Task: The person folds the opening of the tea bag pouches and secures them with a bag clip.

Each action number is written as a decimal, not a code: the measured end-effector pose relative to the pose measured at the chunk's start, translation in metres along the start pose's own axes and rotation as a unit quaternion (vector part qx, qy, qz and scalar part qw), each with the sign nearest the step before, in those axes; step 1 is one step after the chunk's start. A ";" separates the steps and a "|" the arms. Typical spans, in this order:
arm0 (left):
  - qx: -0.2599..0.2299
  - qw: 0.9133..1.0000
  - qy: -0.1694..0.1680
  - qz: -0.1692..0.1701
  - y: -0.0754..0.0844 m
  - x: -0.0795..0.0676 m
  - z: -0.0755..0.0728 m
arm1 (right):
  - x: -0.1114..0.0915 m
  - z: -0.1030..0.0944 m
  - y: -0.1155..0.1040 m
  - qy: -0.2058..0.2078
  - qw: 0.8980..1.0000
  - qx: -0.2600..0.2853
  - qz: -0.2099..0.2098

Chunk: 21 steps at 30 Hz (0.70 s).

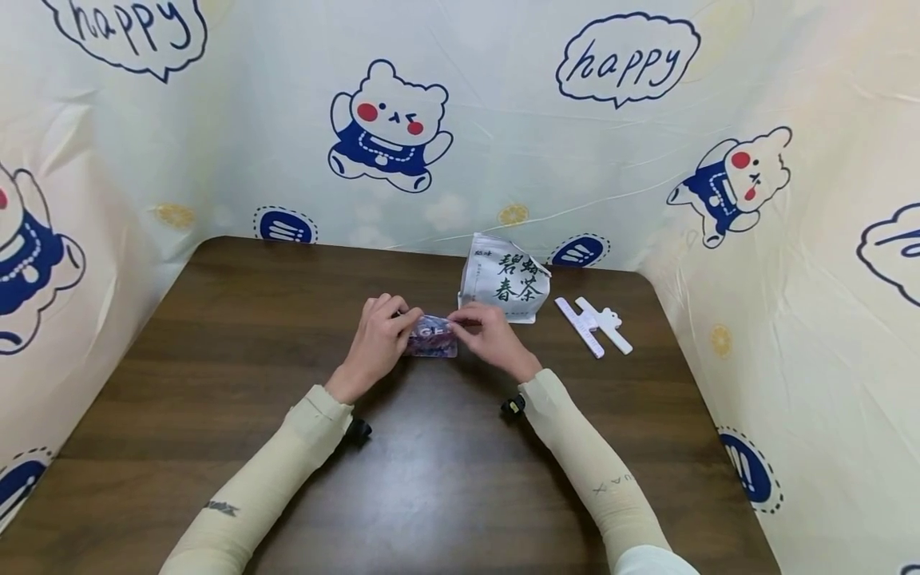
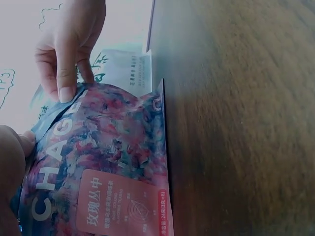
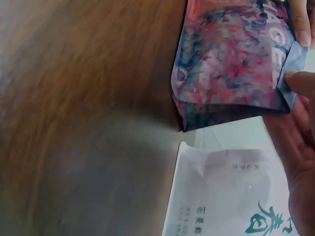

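Observation:
A tea bag pouch (image 1: 434, 343) with a pink, blue and purple painted pattern stands on the table between both hands. White letters run along its upper part, and a pink label (image 2: 120, 201) shows in the left wrist view. Its top edge is folded over into a bluish strip (image 3: 295, 60). My left hand (image 1: 377, 339) pinches the left end of that top. At the right end, my right hand (image 1: 494, 337) pinches the fold between thumb and fingers. Much of the left hand lies outside the left wrist view.
Just behind the right hand stands a white pouch (image 1: 503, 275) with green characters. To its right lie white long-barred clips (image 1: 589, 326); whether one or two, I cannot tell. A patterned cloth (image 1: 489, 144) hangs behind the brown table (image 1: 446, 479) and at its sides.

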<state>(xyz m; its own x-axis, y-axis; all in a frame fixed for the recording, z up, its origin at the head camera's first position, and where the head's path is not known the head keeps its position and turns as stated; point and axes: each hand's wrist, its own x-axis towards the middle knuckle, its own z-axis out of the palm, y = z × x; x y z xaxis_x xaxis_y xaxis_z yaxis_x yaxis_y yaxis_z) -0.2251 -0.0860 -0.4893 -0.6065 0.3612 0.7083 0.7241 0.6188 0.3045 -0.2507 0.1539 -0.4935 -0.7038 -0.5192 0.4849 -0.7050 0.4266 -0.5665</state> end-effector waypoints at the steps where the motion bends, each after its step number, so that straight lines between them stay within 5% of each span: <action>1: -0.001 1.000 0.001 -0.001 0.000 -0.001 0.000 | -0.001 0.000 0.000 0.003 1.000 -0.006 -0.001; 7: -0.005 1.000 0.004 -0.001 0.001 -0.001 0.002 | -0.003 0.002 0.001 0.012 0.999 -0.034 -0.017; 21: -0.008 1.000 0.002 -0.012 0.000 -0.001 0.003 | -0.004 -0.004 0.002 -0.018 1.000 0.010 0.008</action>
<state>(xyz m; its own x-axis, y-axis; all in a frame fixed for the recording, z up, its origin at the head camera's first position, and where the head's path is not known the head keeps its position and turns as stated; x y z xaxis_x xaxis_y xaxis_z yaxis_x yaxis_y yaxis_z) -0.2259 -0.0844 -0.4921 -0.6219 0.3436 0.7037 0.7149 0.6158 0.3311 -0.2495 0.1599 -0.4937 -0.7105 -0.5393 0.4520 -0.6923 0.4203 -0.5866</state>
